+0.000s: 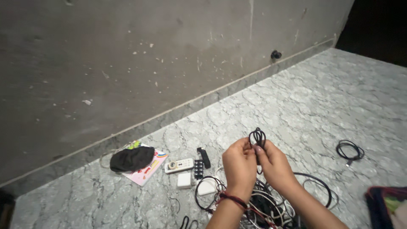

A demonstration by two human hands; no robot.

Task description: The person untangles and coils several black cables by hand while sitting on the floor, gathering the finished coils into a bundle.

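Nearest, a tangled heap of cables (pixel 271 208) lay on the marbled floor (pixel 322 97). Above it, the left hand (pixel 239 167) and right hand (pixel 273 165) pinched a thin black cable coil (pixel 257 138); its springy loops could slip loose if the grip eased. Farther off sat a coiled black cord (pixel 349 150).

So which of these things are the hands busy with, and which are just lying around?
In use: left hand and right hand pinching a small coiled black cable; tangled pile of black and white cables beneath.

Lying about: white remote, black cloth, pink card, separate black cable coil.
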